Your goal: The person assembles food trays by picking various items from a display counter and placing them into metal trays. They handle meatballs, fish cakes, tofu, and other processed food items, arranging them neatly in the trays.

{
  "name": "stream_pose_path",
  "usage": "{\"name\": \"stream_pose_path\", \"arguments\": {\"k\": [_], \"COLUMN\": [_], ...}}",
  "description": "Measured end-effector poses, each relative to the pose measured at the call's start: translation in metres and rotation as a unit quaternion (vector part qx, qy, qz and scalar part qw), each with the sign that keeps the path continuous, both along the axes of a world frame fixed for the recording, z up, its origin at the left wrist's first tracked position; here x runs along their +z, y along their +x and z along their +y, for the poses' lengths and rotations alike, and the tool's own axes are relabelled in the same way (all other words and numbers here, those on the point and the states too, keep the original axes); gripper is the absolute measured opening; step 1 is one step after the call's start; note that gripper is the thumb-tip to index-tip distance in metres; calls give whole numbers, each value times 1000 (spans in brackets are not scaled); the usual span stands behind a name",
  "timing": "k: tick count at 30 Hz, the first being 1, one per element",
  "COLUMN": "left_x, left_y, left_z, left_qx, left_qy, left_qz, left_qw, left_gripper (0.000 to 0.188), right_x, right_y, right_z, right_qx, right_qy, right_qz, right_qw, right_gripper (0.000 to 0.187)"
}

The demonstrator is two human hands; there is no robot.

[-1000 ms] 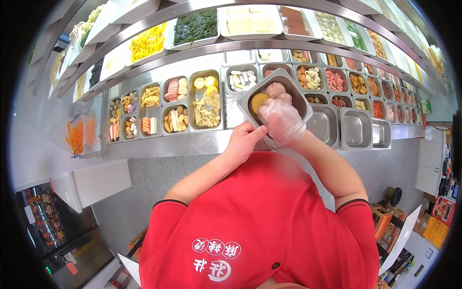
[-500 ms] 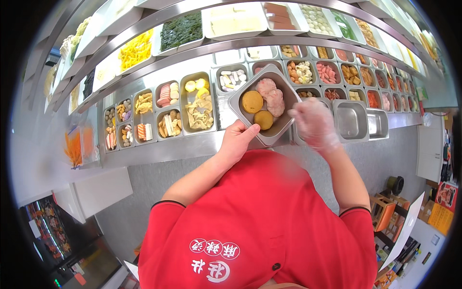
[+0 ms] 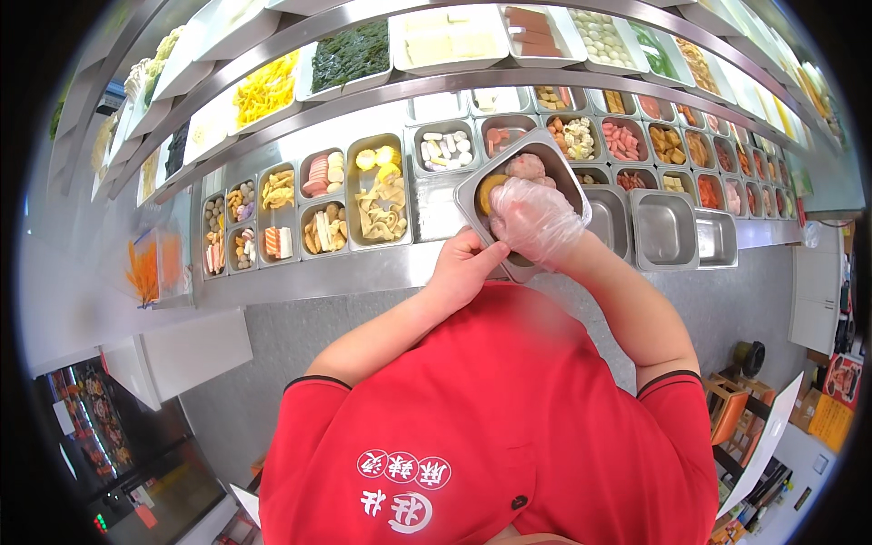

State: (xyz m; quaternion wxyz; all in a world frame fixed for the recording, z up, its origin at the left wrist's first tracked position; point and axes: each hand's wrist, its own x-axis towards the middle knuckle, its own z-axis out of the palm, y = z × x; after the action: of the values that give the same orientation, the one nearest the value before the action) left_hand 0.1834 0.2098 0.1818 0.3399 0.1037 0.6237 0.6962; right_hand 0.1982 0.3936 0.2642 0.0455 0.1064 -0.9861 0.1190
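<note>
A square metal food pan (image 3: 466, 202) is held tilted in front of me, over the near edge of the counter. My left hand (image 3: 466, 269) is bare and grips the pan's near left side, thumb over the rim. In a clear plastic glove, my right hand (image 3: 540, 222) reaches down into the pan with its fingers curled; what they hold, if anything, is hidden. Pink, lumpy meat rounds (image 3: 527, 167) lie at the pan's far side. Beside the gloved fingers a yellow-brown round patty (image 3: 489, 193) shows in part.
Several metal pans of food line the counter, among them one with corn pieces and tofu skin (image 3: 380, 204) to the left. Right of my hands stand bare metal pans (image 3: 665, 229). Above runs a steel shelf rail (image 3: 436, 80) with white trays, one of seaweed (image 3: 352, 59).
My right hand has moved left from beside the pan into it, covering most of the patties. The pan has shifted slightly right, with my left hand still on its rim.
</note>
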Motion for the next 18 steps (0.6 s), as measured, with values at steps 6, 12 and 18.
{"name": "stream_pose_path", "arguments": {"k": [6,12,18], "left_x": [3,-8,-21], "left_y": [3,3,-3], "left_z": [-5,-12,-22], "left_qx": [1,44,55], "left_qy": [-1,51,63], "left_qz": [-54,-76,-75], "left_qw": [999,995,994], "left_gripper": [21,16,11], "right_x": [3,12,-40], "right_y": [2,45,80], "right_z": [8,66,120], "right_qx": [17,-126,-182], "right_qy": [8,24,196], "right_qz": [-31,13,-90], "right_qw": [999,992,959], "right_gripper": [14,15,22]}}
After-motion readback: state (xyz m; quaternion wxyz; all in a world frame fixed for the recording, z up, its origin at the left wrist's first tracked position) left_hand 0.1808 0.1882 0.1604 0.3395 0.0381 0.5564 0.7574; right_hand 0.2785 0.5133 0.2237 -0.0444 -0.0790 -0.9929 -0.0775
